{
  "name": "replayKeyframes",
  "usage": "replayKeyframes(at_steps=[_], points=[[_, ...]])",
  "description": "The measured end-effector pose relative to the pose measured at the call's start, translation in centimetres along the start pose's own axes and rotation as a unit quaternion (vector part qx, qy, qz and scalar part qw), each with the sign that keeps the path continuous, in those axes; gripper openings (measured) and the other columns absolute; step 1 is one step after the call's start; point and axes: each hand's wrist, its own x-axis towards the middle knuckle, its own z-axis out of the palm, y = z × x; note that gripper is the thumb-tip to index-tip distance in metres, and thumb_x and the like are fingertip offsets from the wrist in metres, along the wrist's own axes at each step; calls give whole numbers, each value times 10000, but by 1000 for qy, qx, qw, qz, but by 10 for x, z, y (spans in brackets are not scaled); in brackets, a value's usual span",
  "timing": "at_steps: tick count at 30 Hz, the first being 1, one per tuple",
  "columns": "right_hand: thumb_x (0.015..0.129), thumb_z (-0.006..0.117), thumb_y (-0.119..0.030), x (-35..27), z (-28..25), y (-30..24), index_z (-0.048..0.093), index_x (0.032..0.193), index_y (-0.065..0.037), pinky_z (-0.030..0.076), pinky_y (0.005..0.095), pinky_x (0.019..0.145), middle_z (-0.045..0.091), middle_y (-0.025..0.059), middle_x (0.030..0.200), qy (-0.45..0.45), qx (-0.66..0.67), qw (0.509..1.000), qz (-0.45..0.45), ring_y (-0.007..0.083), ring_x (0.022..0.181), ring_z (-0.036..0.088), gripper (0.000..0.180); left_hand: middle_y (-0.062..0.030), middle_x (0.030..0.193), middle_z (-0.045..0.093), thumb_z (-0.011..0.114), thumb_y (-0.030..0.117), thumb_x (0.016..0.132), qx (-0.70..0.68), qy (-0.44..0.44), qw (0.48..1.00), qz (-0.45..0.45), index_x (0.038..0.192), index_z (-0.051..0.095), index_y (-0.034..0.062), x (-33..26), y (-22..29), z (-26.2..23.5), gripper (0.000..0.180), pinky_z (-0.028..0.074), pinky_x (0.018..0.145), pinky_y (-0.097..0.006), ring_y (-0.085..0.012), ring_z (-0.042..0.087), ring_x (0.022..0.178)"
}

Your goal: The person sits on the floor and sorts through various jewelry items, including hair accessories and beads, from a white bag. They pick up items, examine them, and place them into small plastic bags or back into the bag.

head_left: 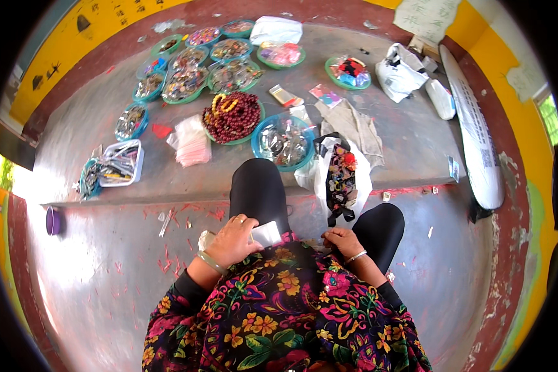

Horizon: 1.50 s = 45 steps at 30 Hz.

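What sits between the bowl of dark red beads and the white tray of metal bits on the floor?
A stack of pink packets, in the head view.

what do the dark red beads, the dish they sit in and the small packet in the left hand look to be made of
Beads: probably wood or plastic, dark red, smooth with a dull shine.
Dish: likely plastic, a thin green rim.
Packet under the left hand: seemingly thin clear plastic film, pale and slightly glossy; contents unclear.
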Motion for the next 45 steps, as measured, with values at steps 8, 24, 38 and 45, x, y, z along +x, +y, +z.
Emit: replayKeyframes(at_steps=[8, 24, 38, 45], points=[[825, 574, -181, -22, 14, -15, 642, 822, 14, 462, 233, 582, 621, 44, 670, -22, -112, 993, -41, 99, 607, 572, 206, -128, 765, 583, 724, 183, 687, -157, -64, 980, -103, 856, 454, 18, -3, 10, -7, 359, 451, 669, -333, -249, 596, 768], [768, 550, -459, 50, -64, 6, 628, 973, 27, 467, 378, 810, 627, 195, 972, 42, -553, 806, 207, 310, 932, 602, 533, -24, 814, 594, 675, 33, 742, -614, 32, 780, -118, 942, 517, 17, -7, 25, 0, 255, 458, 646, -209, -83, 570, 691], [789, 492, -217, 101, -119, -67, 589, 615, -5, 394, 332, 377, 570, 124, 535, 257, -17, 964, -71, 205, 430, 530, 290, -26, 859, 597, 654, -2, 755, -630, -5, 772, -81, 962, 530, 12, -5, 36, 6, 241, 465, 685, -216, -82, 570, 747], [768, 540, -167, 88, -125, -187, 606, 804, 17, 439, 268, 482, 649, 125, 735, 173, -110, 974, -94, 163, 577, 610, 199, -26, 871, 599, 668, 24, 758, -562, -28, 824, -71, 963, 538, 10, 5, 54, 3, 243, 466, 685, -209, -74, 573, 756]])
